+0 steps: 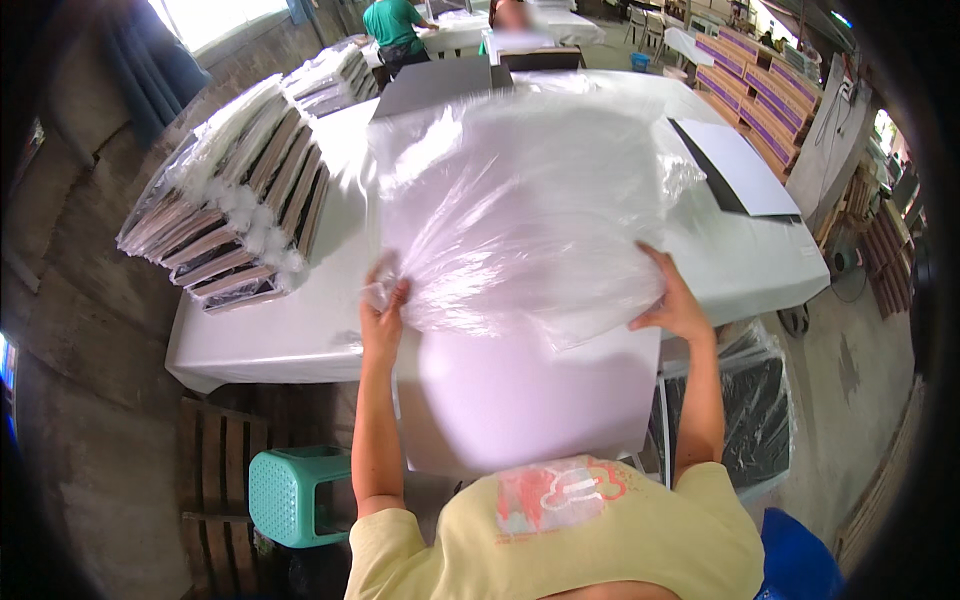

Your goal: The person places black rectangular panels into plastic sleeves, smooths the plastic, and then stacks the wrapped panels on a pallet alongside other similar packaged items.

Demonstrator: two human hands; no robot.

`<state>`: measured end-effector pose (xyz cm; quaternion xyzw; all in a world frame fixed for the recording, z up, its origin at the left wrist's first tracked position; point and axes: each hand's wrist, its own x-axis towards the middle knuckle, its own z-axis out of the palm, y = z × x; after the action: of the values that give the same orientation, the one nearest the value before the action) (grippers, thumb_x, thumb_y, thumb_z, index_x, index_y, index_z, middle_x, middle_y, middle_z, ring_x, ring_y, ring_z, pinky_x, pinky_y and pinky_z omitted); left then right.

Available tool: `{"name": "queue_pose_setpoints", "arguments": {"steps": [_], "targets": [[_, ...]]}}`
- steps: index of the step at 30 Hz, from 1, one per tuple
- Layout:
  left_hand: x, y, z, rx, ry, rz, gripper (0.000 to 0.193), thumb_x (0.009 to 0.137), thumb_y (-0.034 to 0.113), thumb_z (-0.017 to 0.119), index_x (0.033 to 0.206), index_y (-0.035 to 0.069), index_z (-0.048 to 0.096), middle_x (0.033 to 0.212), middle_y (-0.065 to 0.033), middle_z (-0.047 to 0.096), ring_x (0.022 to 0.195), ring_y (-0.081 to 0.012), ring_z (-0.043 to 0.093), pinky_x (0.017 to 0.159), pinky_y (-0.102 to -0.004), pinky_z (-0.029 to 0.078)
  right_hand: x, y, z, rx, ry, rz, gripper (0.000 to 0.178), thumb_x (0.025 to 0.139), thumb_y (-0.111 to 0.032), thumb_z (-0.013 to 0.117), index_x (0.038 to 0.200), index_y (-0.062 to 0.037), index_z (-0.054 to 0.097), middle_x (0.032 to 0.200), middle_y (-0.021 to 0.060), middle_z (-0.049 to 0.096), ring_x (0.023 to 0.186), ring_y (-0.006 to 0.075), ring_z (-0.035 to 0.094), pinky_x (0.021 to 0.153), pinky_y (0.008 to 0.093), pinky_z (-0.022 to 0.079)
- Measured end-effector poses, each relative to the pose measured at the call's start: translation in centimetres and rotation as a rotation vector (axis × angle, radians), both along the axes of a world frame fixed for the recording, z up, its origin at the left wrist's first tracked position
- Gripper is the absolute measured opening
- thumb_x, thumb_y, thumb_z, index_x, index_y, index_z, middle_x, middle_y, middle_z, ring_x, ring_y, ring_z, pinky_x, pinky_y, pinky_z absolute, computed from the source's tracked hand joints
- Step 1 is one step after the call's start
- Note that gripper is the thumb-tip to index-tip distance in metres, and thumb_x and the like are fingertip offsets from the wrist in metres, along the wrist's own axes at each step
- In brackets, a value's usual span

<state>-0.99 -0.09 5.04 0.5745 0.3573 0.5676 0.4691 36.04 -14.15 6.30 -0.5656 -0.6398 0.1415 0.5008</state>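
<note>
A large clear plastic bag or sheet [520, 230] lies crinkled over the white table, covering the far part of a flat white panel [530, 400]. The panel's bare near end sticks out over the table's front edge toward my body. At the left, my left hand [382, 312] is closed on a bunched corner of the plastic, with creases fanning out from it. My right hand [682, 302] is at the plastic's right edge, thumb and fingers spread apart and touching the film. Whether the panel is inside the plastic or only under it, I cannot tell.
Plastic-wrapped framed panels [240, 200] are stacked at the table's left. A dark box [440, 85] stands beyond the plastic; white and black sheets [735, 165] lie at the right. A green stool [290, 495] and a wrapped black panel [745, 410] are below. A person in green [395, 25] works farther back.
</note>
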Motion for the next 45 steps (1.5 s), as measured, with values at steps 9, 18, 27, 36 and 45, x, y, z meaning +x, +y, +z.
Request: {"name": "queue_pose_setpoints", "arguments": {"steps": [9,18,27,36,45], "targets": [[-0.5,-2.7,-9.4,-0.151,0.780,0.104,0.066,0.063,0.033,0.071,0.112,0.002,0.040,0.094,-0.0176,0.059,0.087,-0.0305,0.056,0.077,-0.0388,0.041,0.1,0.0,-13.1,-0.175,-0.187,-0.596,0.004,0.073,-0.003,0.051,0.072,-0.0007,0.048,0.063,0.0197,0.053,0.064,0.0402,0.051,0.055,0.0432,0.040],[-4.3,-8.4,-12.3,-0.288,1.080,0.373,0.043,0.070,0.003,0.048,0.112,0.005,0.042,0.082,-0.0234,0.058,0.081,-0.0409,0.053,0.068,-0.0455,0.041,-1.9,-10.1,-14.5,-0.363,-0.370,-0.377,0.015,0.073,-0.013,0.055,0.065,-0.0028,0.047,0.061,0.0158,0.051,0.059,0.0361,0.050,0.051,0.0428,0.037],[-11.1,-23.6,-15.0,-0.592,0.547,0.093,0.025,0.084,0.025,0.048,0.082,0.002,0.058,0.055,-0.0049,0.052,0.046,-0.0104,0.047,0.038,-0.0234,0.032,-4.6,-20.7,-9.5,-0.813,0.079,-0.256,0.007,0.067,-0.002,0.057,0.071,-0.0029,0.051,0.061,0.0104,0.051,0.059,0.0146,0.053,0.055,0.0278,0.041],[-12.0,-20.1,-14.4,-0.909,-0.438,0.032,0.055,0.081,0.045,0.045,0.115,0.002,0.045,0.088,-0.0062,0.055,0.060,-0.0113,0.049,0.049,-0.0234,0.037,-0.6,-11.1,-14.0,-0.582,0.945,-0.511,0.032,0.081,-0.023,0.053,0.108,-0.0042,0.050,0.094,0.0073,0.058,0.087,0.0167,0.054,0.078,0.0284,0.040],[-12.2,-22.4,-14.6,-0.577,0.389,0.266,0.038,0.084,0.029,0.052,0.097,-0.007,0.054,0.085,-0.0063,0.055,0.076,-0.0119,0.047,0.067,-0.0260,0.040,-5.9,-10.9,-12.1,-0.428,0.438,-0.162,0.041,0.079,-0.012,0.058,0.113,0.0058,0.043,0.102,0.0184,0.056,0.096,0.0177,0.052,0.083,0.0285,0.039]]}}
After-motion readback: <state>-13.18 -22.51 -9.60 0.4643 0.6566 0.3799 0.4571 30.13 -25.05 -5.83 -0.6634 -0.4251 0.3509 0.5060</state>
